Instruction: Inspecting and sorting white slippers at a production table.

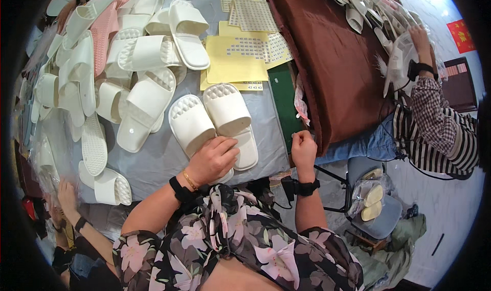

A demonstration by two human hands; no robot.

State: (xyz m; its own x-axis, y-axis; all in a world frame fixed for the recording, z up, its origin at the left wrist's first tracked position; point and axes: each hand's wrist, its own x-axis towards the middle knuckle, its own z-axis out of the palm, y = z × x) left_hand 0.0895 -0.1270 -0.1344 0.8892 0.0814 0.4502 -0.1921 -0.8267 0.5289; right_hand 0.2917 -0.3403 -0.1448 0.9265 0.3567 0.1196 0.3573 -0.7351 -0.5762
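A pair of white slide slippers lies side by side on the grey-covered table before me. My left hand [214, 159] rests on the heel end of the left slipper [190, 121], its fingers curled over the edge beside the right slipper [228, 112]. Away from the pair, by the table's right edge, my right hand [304, 147] is closed with thumb and fingers pressed together. Anything in that pinch is too small to make out. Yellow sheets of small printed labels [238, 61] lie just beyond the slippers.
Loose white slippers [146, 102] are heaped at the left, with a pink slipper [105, 35] among them. A brown covered surface [332, 61] stands to the right. Co-workers' hands [66, 196] handle bagged slippers on both sides. A chair [386, 219] holds wrapped cream slippers.
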